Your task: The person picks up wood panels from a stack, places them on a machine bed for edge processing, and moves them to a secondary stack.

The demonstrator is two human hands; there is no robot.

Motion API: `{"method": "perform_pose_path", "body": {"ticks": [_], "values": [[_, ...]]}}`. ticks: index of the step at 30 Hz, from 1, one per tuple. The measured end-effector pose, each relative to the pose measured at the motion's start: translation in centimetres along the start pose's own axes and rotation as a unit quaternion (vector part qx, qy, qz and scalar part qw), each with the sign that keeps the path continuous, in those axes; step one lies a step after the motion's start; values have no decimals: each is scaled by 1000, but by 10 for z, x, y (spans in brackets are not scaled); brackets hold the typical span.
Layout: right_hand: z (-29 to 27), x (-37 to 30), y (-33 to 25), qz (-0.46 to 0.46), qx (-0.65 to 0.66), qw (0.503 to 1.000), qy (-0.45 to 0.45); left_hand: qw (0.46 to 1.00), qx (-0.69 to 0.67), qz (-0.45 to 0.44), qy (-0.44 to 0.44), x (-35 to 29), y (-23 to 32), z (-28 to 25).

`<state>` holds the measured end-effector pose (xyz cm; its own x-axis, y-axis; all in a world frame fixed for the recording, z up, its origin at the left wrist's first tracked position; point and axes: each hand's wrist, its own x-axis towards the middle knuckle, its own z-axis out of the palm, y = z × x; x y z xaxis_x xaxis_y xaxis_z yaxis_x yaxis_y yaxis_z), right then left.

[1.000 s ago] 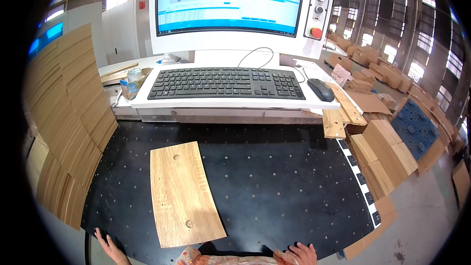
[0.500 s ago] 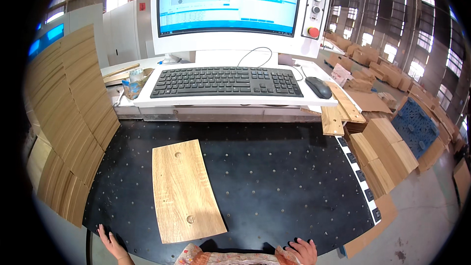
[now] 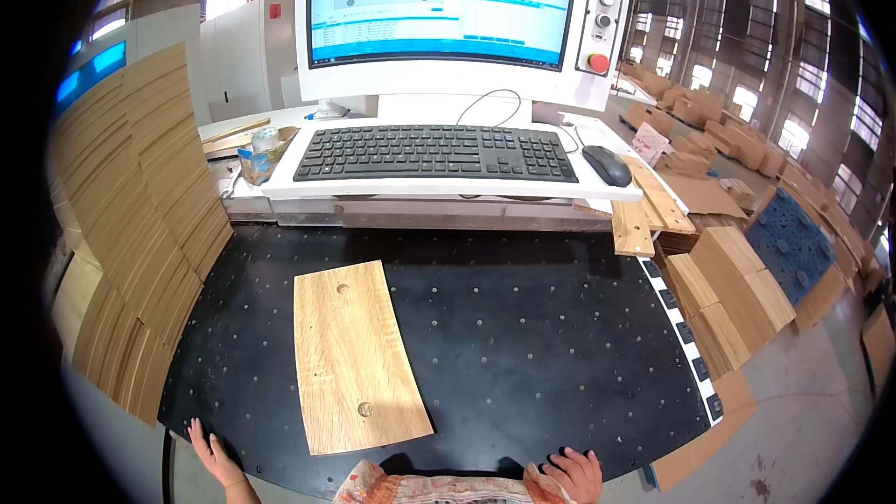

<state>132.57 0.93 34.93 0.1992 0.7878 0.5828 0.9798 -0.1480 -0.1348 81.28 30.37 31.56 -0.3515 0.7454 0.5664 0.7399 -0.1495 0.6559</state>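
A wood-grain board (image 3: 359, 355) lies flat, slightly askew, on the black studded table (image 3: 523, 355), left of centre. Two round recesses and some small holes show in its face. My left hand (image 3: 217, 457) is at the table's near left edge, its fingers stretched out and apart, holding nothing. At the near edge, right of the board, my right hand (image 3: 575, 474) rests with fingers spread and nothing in them. Neither hand touches the board.
Behind the table stand a keyboard (image 3: 434, 154), a mouse (image 3: 607, 166) and a monitor (image 3: 439, 5) beside a button panel (image 3: 602, 19). Tall stacked boards (image 3: 140, 205) flank the left side. More stacked boards (image 3: 733, 294) and a blue plastic piece (image 3: 791, 245) are at the right.
The view has shifted slightly. Both hands stay at the near edge and the board lies in the same place on the table.
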Motion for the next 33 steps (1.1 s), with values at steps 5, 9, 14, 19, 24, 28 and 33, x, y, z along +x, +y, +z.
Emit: {"method": "perform_pose_path", "body": {"ticks": [5, 9, 14, 19, 24, 28, 33], "values": [[-3, 5, -8, -4, -15, 999, 41, 1000, 15, 12, -5, 1, -6, 0], [-2, 8, -9, 2, -17, 999, 43, 1000, 15, 12, -7, 0, -10, 0], [-7, 10, -7, 13, -9, 1000, 23, 1000, 10, 8, -8, 0, -6, 1], [-6, 7, -5, -1, -13, 1000, 27, 1000, 4, 18, 0, -1, -9, -1], [-11, 10, -6, -1, 2, 1000, 22, 1000, 18, 22, -2, 0, -5, 0], [-22, 21, -8, 69, 123, 989, 33, 999, 34, 27, 4, 2, -4, 3], [-126, 92, -1, -41, 116, 972, 201, 997, 79, 13, 13, 5, -14, 4]]}}
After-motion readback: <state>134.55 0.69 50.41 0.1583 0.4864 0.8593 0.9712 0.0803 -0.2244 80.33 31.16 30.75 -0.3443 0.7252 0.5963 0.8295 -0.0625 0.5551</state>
